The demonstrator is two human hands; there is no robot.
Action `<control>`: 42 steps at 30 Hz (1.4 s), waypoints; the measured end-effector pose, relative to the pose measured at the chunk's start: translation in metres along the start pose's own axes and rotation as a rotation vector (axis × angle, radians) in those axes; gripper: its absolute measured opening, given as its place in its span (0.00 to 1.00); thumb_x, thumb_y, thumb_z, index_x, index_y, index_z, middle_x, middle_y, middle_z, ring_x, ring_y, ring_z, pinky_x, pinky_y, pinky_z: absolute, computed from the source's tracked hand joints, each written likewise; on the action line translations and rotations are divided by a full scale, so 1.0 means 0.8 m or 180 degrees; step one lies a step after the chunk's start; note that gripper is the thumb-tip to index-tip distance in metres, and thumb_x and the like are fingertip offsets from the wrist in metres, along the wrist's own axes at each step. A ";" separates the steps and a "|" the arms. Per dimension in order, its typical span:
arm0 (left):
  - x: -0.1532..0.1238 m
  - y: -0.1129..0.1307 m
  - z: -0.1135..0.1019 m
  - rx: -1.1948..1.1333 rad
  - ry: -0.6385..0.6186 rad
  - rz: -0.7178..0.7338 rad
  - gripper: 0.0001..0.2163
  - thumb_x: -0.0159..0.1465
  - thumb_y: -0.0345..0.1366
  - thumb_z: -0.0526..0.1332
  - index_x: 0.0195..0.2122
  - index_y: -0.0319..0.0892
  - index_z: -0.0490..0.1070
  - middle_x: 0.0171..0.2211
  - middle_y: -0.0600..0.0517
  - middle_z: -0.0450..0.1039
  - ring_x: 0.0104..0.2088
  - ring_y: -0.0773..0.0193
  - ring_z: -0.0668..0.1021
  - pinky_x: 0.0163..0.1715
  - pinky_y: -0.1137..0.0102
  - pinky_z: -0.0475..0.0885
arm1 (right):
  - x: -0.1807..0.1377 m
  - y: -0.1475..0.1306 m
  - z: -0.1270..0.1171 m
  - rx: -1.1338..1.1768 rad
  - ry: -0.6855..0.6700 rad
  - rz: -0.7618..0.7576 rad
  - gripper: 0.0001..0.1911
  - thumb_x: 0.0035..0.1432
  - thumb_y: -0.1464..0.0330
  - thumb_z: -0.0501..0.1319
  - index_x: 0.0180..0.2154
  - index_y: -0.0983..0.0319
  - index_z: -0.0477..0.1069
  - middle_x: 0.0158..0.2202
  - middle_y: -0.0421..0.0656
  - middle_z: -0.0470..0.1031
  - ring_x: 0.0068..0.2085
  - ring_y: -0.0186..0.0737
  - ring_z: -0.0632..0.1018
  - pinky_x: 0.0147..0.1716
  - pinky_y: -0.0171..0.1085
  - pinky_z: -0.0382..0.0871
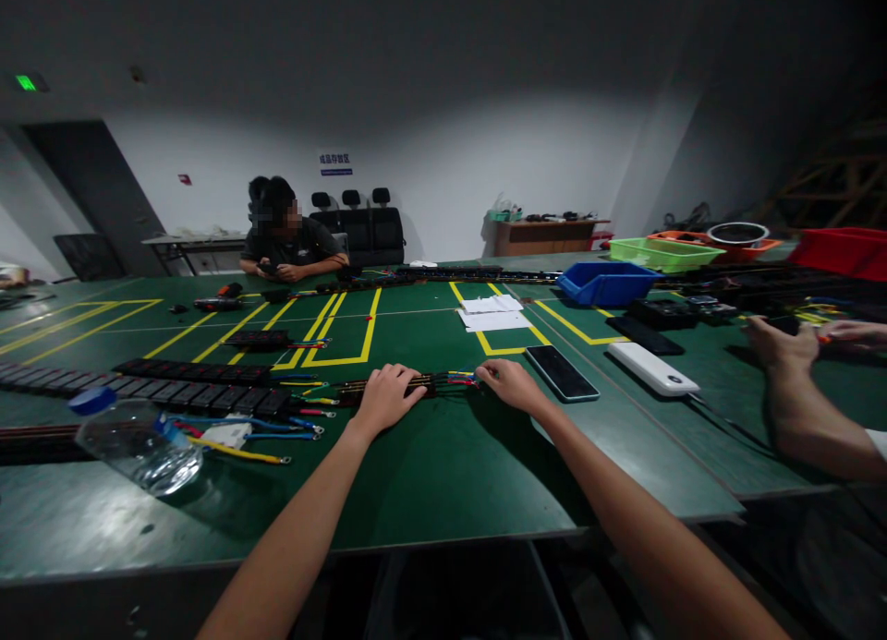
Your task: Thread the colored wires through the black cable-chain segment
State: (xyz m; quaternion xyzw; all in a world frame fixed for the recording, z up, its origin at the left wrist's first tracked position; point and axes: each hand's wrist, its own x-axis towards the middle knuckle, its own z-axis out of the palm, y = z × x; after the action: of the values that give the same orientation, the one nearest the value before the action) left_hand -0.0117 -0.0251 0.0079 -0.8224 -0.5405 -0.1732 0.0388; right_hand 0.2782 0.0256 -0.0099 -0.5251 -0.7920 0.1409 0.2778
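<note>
A dark strip with brown lines along it (353,392) lies on the green table in front of me. My left hand (389,398) lies across this strip, its fingers curled over the far side and the thumb toward the right. From the strip's right end runs a bundle of blue, red, yellow and green wires (457,379). At the tips of those wires, my right hand (509,383) is closed in a pinch; the fingers partly hide what is gripped. Further left are rows of black segmented modules (200,395) with coloured wires ending in ring lugs (319,429).
A tilted clear water bottle (149,446) is at the left. Right of my hands are a phone (561,372), a white power bank (651,368) and a blue bin (606,283). Papers (493,314) lie beyond. A co-worker's hands (786,344) work at right; another person (291,234) leans opposite.
</note>
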 end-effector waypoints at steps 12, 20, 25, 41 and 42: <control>0.000 0.002 -0.002 0.0049 0.0013 -0.0005 0.19 0.72 0.51 0.52 0.53 0.46 0.74 0.50 0.47 0.76 0.49 0.54 0.75 0.49 0.59 0.69 | 0.009 0.005 0.003 0.0454 0.0259 0.0282 0.17 0.61 0.59 0.56 0.33 0.62 0.80 0.33 0.45 0.80 0.35 0.43 0.78 0.33 0.35 0.64; 0.000 -0.001 0.001 0.0022 0.0036 0.0005 0.19 0.72 0.51 0.52 0.53 0.46 0.74 0.50 0.47 0.76 0.50 0.54 0.75 0.49 0.59 0.69 | 0.006 -0.010 -0.002 0.1739 0.0236 0.0191 0.27 0.58 0.52 0.58 0.46 0.67 0.79 0.28 0.44 0.76 0.25 0.36 0.71 0.25 0.34 0.63; 0.000 -0.001 0.001 0.0044 0.0014 -0.0006 0.19 0.72 0.51 0.52 0.53 0.47 0.74 0.50 0.48 0.76 0.49 0.54 0.75 0.48 0.60 0.69 | 0.009 0.001 0.011 0.1072 0.0502 0.0210 0.17 0.57 0.57 0.60 0.39 0.62 0.78 0.33 0.44 0.78 0.32 0.40 0.76 0.31 0.35 0.67; 0.001 0.002 -0.001 0.0125 0.0019 -0.0014 0.20 0.72 0.51 0.52 0.53 0.46 0.74 0.49 0.46 0.76 0.48 0.53 0.75 0.47 0.60 0.68 | -0.001 -0.010 0.015 -0.0032 0.0726 0.0040 0.13 0.69 0.60 0.55 0.45 0.55 0.77 0.42 0.43 0.72 0.37 0.38 0.75 0.32 0.34 0.61; 0.001 0.001 -0.001 0.0119 0.0026 -0.0013 0.19 0.72 0.51 0.52 0.52 0.47 0.74 0.49 0.47 0.76 0.48 0.53 0.75 0.47 0.60 0.68 | -0.002 -0.012 0.015 -0.0088 0.0751 0.0045 0.14 0.70 0.59 0.55 0.46 0.54 0.77 0.43 0.44 0.71 0.37 0.38 0.75 0.31 0.34 0.60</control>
State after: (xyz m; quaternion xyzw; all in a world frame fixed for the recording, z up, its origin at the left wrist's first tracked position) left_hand -0.0106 -0.0249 0.0090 -0.8198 -0.5451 -0.1665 0.0559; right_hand 0.2646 0.0208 -0.0150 -0.5475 -0.7519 0.0691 0.3608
